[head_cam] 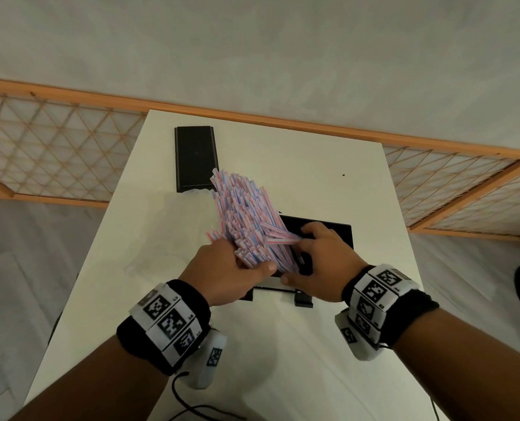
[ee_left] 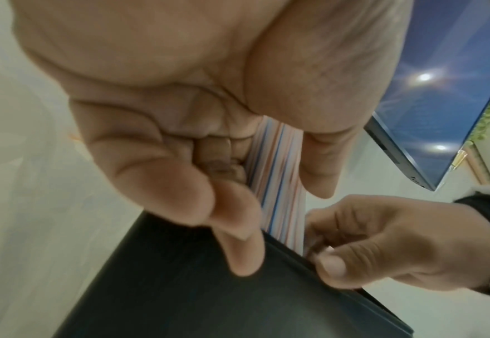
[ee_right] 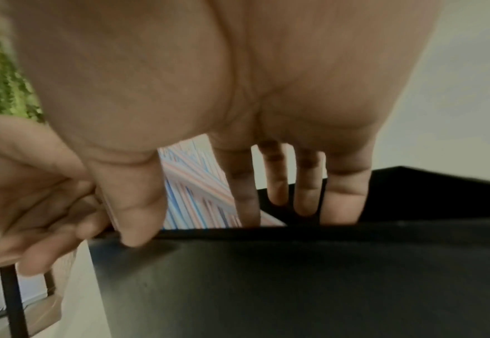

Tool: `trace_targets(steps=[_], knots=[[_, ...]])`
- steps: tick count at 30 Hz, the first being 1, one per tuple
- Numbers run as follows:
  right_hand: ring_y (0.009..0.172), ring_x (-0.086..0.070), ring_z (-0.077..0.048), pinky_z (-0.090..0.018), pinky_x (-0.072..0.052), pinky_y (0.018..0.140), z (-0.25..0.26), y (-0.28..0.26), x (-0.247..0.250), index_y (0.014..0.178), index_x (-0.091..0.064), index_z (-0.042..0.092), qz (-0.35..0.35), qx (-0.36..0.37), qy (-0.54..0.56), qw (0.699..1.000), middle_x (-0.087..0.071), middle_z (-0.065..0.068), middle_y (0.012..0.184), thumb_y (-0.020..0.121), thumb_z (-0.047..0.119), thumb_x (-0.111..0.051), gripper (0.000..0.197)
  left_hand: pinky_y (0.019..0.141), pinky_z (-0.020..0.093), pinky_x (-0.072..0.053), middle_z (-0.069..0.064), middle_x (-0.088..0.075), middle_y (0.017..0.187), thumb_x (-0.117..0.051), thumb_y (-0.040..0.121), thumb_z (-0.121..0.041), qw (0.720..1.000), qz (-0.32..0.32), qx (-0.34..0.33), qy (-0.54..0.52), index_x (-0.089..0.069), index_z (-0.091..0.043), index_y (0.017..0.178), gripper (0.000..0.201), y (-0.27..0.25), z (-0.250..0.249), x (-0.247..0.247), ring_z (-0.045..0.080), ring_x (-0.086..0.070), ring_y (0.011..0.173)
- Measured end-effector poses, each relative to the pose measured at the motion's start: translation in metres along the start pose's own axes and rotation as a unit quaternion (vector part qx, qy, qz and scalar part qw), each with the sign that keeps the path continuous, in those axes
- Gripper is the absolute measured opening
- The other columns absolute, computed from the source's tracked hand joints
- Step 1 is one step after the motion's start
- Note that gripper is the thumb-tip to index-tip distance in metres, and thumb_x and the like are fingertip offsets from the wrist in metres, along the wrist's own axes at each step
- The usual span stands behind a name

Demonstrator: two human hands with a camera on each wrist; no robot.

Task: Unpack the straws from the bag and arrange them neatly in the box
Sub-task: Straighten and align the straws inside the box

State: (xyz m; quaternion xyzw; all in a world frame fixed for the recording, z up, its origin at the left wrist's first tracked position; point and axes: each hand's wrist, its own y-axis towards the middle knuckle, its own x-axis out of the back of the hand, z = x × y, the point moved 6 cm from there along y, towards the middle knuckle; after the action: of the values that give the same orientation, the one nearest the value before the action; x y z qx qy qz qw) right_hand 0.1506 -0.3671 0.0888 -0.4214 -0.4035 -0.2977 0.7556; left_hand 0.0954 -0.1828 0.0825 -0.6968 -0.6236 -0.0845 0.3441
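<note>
Gripping a fat bundle of striped straws point(head_cam: 246, 220), the left hand point(head_cam: 222, 271) is curling fingers and thumb round the lower ends; in the left wrist view the fingers point(ee_left: 180, 183) are closing around the straws point(ee_left: 278, 183) just above the box point(ee_left: 209, 285) edge. The straws are fanning up and away from the person, tilted left, their bottom ends sitting at the near left corner of the black box point(head_cam: 334, 232). A clear bag point(head_cam: 173, 232) is lying crumpled on the white table point(head_cam: 283, 344) left of the bundle, touching it or nearly. A black lid point(head_cam: 195, 158) is lying flat further back, beyond the bag.

Right of the bundle, the right hand point(head_cam: 313, 259) is resting on the box with fingers fairly straight and spread, pressing against the straws' side; from the right wrist the fingers point(ee_right: 310, 189) are reaching down inside the box point(ee_right: 296, 274) while the thumb is lying on its near rim, straws point(ee_right: 191, 189) showing between thumb and fingers. It is not wrapping round anything. A small black clasp point(head_cam: 303, 299) is sticking out of the box's near side
</note>
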Motion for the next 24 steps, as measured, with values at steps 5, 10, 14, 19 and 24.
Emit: trace_targets(steps=[5,10,14,19,24], knots=[[0.071,-0.052,-0.011,-0.026,-0.039,0.063,0.002,-0.014,-0.013,0.077,-0.054,0.026,0.048,-0.015,0.007,0.999,-0.056,0.009,0.077,0.075,0.058,-0.074,0.038,0.061,0.028,-0.051,-0.007,-0.065,0.055,-0.078,0.072,-0.063,0.982,-0.132,-0.061,0.121,-0.066,-0.019,0.059,0.047,-0.022,-0.02,0.051,0.007,-0.062,0.056],[0.088,-0.062,-0.017,-0.031,-0.052,0.079,0.001,-0.006,-0.028,0.097,-0.065,0.021,0.068,-0.022,0.024,0.997,-0.065,0.005,0.092,0.083,0.047,-0.07,0.03,0.064,0.036,-0.049,0.005,-0.063,0.072,-0.059,0.074,-0.081,0.972,-0.231,0.033,0.031,-0.054,-0.014,0.084,0.068,-0.023,-0.014,0.089,0.022,-0.061,0.068],[0.072,-0.06,-0.001,-0.031,-0.058,0.077,0.009,-0.006,-0.022,0.104,-0.069,0.021,0.029,0.017,0.115,0.993,-0.066,0.008,0.099,0.088,0.029,-0.07,0.018,0.056,0.032,-0.053,0.008,-0.069,0.086,-0.059,0.058,-0.09,0.977,-0.041,0.17,-0.12,-0.063,-0.015,0.1,0.086,-0.019,0.009,0.045,0.021,-0.067,0.061],[0.07,-0.06,-0.008,-0.032,-0.058,0.077,0.009,-0.003,-0.024,0.103,-0.071,0.018,0.025,0.018,0.095,0.995,-0.069,0.003,0.096,0.091,0.027,-0.066,0.017,0.059,0.033,-0.06,0.005,-0.074,0.078,-0.085,0.073,-0.054,0.971,-0.056,0.135,-0.191,-0.071,-0.011,0.097,0.052,-0.012,0.005,0.018,0.023,-0.075,0.062],[0.063,-0.057,-0.01,-0.035,-0.055,0.071,0.012,-0.008,-0.021,0.094,-0.074,0.015,-0.025,0.075,0.123,0.989,-0.069,0.0,0.087,0.09,0.018,-0.066,0.009,0.078,0.054,-0.063,0.026,-0.071,0.103,-0.08,0.086,-0.019,0.954,-0.075,0.12,-0.264,-0.058,-0.003,0.087,0.027,0.005,-0.004,0.009,0.033,-0.077,0.068]])
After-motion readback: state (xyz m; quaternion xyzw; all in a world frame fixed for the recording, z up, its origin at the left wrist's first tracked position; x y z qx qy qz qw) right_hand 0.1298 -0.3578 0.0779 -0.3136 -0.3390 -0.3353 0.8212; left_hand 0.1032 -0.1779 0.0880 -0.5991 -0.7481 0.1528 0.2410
